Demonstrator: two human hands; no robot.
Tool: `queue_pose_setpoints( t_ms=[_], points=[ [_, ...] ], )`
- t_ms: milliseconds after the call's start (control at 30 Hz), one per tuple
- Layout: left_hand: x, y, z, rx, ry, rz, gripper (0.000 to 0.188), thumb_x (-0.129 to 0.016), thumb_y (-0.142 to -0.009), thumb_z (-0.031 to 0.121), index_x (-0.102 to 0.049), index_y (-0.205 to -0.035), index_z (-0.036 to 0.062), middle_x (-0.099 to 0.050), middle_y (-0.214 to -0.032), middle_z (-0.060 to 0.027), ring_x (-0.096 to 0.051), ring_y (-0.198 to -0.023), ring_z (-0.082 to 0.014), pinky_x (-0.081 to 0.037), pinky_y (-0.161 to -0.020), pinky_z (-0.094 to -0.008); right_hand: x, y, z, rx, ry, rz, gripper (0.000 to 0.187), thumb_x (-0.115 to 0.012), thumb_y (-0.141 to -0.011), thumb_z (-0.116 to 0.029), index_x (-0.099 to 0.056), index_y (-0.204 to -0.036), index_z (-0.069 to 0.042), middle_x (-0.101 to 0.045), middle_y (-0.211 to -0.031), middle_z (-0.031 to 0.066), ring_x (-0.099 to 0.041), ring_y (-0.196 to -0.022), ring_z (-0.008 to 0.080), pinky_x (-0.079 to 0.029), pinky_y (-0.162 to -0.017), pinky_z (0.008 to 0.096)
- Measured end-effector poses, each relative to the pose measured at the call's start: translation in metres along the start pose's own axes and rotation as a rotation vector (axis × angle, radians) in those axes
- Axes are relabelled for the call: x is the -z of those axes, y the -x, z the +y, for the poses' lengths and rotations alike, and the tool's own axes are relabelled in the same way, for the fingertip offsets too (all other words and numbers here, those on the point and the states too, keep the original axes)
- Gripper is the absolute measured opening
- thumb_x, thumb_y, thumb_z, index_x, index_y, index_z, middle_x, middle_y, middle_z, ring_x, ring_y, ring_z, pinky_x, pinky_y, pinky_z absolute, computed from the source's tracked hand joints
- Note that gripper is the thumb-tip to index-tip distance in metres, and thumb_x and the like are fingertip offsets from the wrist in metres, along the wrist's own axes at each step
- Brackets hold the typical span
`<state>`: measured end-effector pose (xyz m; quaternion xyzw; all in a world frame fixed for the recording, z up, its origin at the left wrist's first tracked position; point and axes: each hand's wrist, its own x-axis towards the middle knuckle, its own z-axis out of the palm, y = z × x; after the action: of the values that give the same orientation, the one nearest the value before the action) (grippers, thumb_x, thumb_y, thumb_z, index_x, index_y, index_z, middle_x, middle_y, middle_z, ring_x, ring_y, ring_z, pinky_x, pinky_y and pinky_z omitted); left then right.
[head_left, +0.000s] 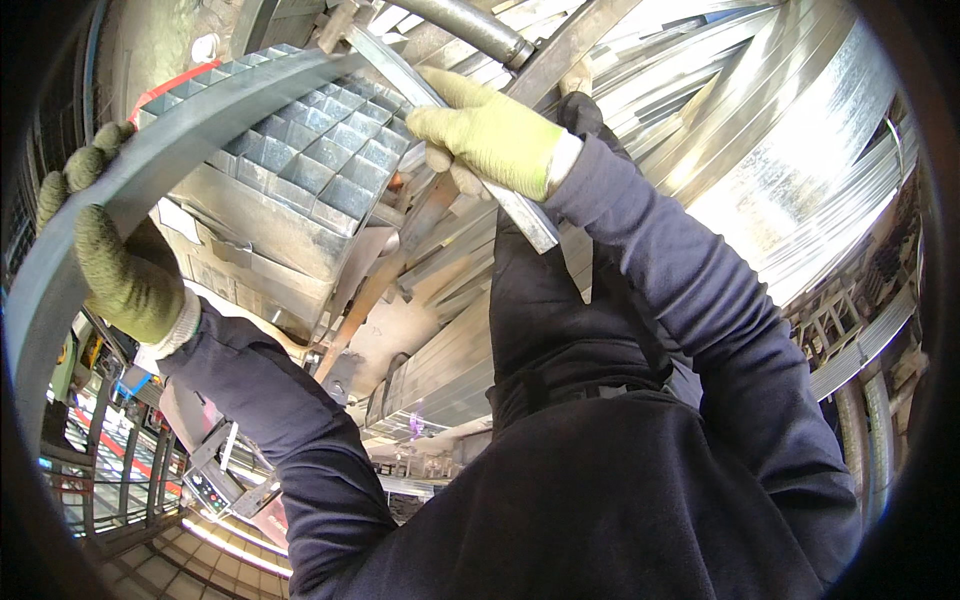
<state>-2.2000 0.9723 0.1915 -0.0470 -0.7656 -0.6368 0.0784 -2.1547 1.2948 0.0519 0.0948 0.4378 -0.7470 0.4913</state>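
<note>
My left hand (135,275), in a dull green glove, is wrapped round a long grey metal bar (200,140). Its fingers show on the far side of the bar and the thumb on the near side. The bar runs from the left rim across to the upper middle. My right hand (495,135), in a pale yellow-green glove, is closed round a shorter, shiny metal strip (525,215), which slants from the upper middle down toward my legs. Behind the long bar are several open square metal cells (345,150) in a grid, perhaps stacked tube ends.
Long shiny metal strips (720,110) lie in piles on the right. A round dark metal pipe (480,35) crosses the top. Below the grid is a pale, worn box-like side (270,235). A machine with a button panel (208,492) stands at the lower left.
</note>
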Motion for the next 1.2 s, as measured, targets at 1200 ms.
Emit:
queue_pose_setpoints(
  t_ms=[1200],
  points=[
    [0.017,-0.014,-0.011,0.017,-0.116,-0.013,0.046,-0.075,-0.098,0.019,-0.057,-0.138,0.0080,-0.072,-0.129,-0.0189,-0.068,-0.123,-0.0387,-0.049,-0.115,-0.0553,-0.013,-0.028,-0.044,0.281,0.292,0.332,0.058,-0.056,-0.109,-0.029,-0.037,-0.158,-0.003,-0.068,-0.085,0.0057,-0.062,-0.056,0.0092,-0.052,-0.050,0.0252]
  ],
)
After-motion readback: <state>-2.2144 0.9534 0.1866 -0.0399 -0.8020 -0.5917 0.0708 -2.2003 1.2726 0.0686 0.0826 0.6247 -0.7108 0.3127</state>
